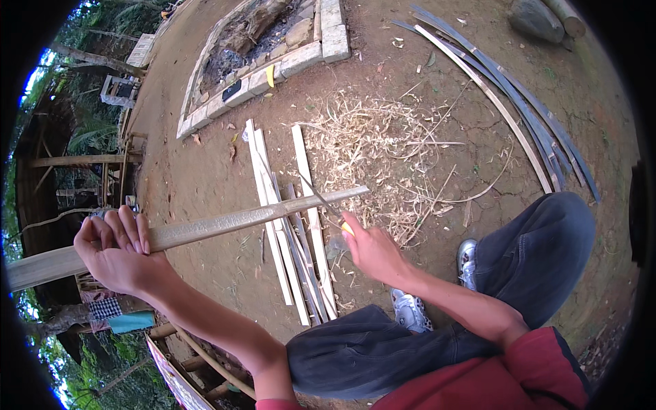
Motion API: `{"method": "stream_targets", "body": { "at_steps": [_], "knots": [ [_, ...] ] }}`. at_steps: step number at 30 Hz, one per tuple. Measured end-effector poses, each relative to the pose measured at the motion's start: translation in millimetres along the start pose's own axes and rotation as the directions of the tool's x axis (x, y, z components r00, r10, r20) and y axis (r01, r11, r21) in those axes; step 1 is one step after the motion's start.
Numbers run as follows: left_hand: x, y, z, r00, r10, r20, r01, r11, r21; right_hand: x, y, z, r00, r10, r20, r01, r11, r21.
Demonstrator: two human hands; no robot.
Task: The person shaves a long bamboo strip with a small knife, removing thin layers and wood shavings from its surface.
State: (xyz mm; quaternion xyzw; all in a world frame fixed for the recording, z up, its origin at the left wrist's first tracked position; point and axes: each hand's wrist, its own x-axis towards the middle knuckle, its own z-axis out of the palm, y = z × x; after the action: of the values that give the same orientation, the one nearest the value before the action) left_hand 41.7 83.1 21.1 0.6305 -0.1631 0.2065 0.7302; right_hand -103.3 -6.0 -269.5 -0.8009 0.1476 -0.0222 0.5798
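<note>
We grip a long bamboo slat (205,229) in our closed left hand (116,251), holding it level across our front. Our right hand (372,249) is closed on a yellow-handled knife (328,203), its thin blade slanting up from that hand and crossing the slat near its far end. Below the blade lie cut strips (294,232) and, beyond it, shavings (369,147). Shaving well, we judge, means steadying the slat firmly and keeping the edge shallow, stroking away from the left hand's fingers.
</note>
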Motion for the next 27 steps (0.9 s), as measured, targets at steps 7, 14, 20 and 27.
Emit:
{"method": "stream_targets", "body": {
  "at_steps": [7, 14, 20, 27],
  "knots": [
    [6, -7, 9, 0.986, 0.027, -0.165, -0.02, 0.999, 0.04, -5, -14, 9, 0.993, -0.105, -0.054, 0.104, 0.994, -0.028],
    [18, -13, -8, 0.965, 0.027, -0.259, -0.003, 0.996, 0.093, -7, -30, 12, 0.938, -0.3, -0.175, 0.265, 0.944, -0.198],
    [29, -24, -19, 0.903, 0.068, -0.424, -0.026, 0.994, 0.105, -9, -34, 13, 0.99, -0.138, 0.003, 0.138, 0.99, -0.013],
    [28, -23, -19, 0.901, 0.066, -0.429, -0.019, 0.993, 0.114, -10, -34, 16, 0.972, -0.207, 0.11, 0.208, 0.978, 0.005]
  ]
}}
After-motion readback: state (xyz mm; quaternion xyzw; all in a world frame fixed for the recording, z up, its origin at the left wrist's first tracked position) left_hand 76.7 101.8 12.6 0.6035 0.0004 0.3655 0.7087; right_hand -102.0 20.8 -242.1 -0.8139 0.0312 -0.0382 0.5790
